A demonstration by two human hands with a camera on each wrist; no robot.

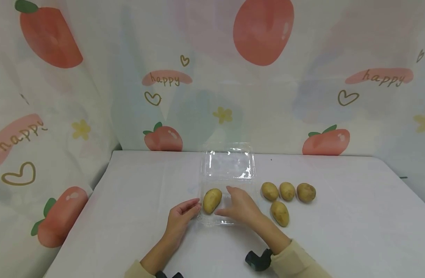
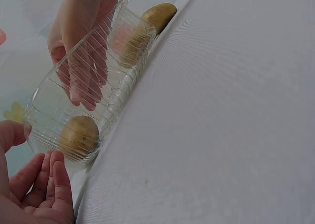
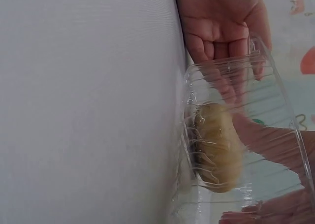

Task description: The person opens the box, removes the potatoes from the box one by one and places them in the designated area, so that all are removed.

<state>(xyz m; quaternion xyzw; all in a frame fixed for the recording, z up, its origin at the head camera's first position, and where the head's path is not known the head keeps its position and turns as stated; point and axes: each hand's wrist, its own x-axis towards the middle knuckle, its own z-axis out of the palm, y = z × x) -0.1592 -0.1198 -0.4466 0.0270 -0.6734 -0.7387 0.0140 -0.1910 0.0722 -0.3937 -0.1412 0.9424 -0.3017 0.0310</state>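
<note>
A clear plastic clamshell container (image 1: 215,221) lies with its lid (image 1: 229,166) folded back. Inside its left part sits one potato (image 1: 212,200), seen through the ridged wall in both wrist views. My left hand (image 1: 182,217) holds the container's left end, thumb at the rim and fingers against the outside of the wall (image 2: 42,140). Over the container's right part is my right hand (image 1: 241,204), thumb and fingers spread, holding nothing. In the left wrist view its fingers (image 2: 78,86) point down inside the walls, apart from the potato.
Several loose potatoes (image 1: 287,191) lie on the white tabletop (image 1: 351,216) to the right of the container, one nearer (image 1: 280,213) beside the right forearm. Black wrist devices (image 1: 259,260) show at both sleeves. A printed curtain (image 1: 268,116) stands behind the table.
</note>
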